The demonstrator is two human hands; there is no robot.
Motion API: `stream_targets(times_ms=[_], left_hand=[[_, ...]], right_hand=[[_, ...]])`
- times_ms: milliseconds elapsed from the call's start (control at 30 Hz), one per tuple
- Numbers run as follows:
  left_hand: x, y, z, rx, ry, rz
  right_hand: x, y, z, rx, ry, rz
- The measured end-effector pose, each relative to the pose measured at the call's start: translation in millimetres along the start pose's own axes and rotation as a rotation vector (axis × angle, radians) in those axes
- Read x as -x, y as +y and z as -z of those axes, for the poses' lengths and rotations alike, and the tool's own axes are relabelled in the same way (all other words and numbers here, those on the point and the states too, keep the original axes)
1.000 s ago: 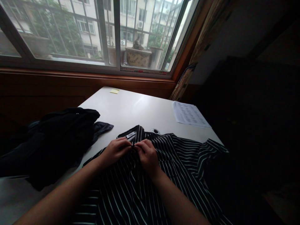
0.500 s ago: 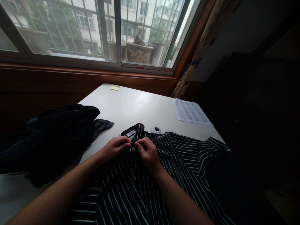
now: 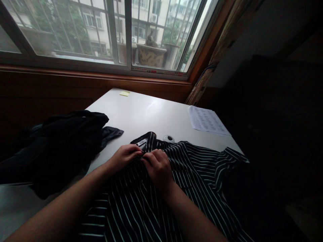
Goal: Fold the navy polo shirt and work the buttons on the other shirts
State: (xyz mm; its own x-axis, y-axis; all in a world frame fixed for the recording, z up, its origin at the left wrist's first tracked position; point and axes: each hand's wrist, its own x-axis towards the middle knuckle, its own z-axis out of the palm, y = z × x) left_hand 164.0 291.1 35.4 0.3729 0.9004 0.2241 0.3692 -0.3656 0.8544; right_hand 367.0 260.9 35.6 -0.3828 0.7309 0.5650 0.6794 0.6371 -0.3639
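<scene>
A black shirt with thin white stripes [image 3: 191,174] lies spread on the white table [image 3: 141,111], its collar pointing away from me. My left hand [image 3: 124,156] and my right hand [image 3: 157,166] meet just below the collar. Both have their fingers curled and pinched on the shirt's front edge near the collar. What lies between the fingertips is too small to make out. A label shows inside the collar [image 3: 142,142].
A heap of dark clothes [image 3: 60,148] covers the table's left side. A printed sheet [image 3: 205,120] lies at the far right, a yellow sticky note [image 3: 124,93] at the far edge, a small round object [image 3: 168,138] by the collar. Beyond is a window [image 3: 101,30].
My hands stay pinched at the collar with only small finger shifts. The collar has bunched up slightly, and the view has tilted a little.
</scene>
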Motion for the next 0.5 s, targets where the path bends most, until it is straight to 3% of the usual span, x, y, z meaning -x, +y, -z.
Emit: stream_targets(times_ms=[500], left_hand=[[0.7,-3.6,-1.1,-0.015,0.069,-0.077]], right_hand=[[1.1,5.8,-1.4,-0.197,0.082,0.036]])
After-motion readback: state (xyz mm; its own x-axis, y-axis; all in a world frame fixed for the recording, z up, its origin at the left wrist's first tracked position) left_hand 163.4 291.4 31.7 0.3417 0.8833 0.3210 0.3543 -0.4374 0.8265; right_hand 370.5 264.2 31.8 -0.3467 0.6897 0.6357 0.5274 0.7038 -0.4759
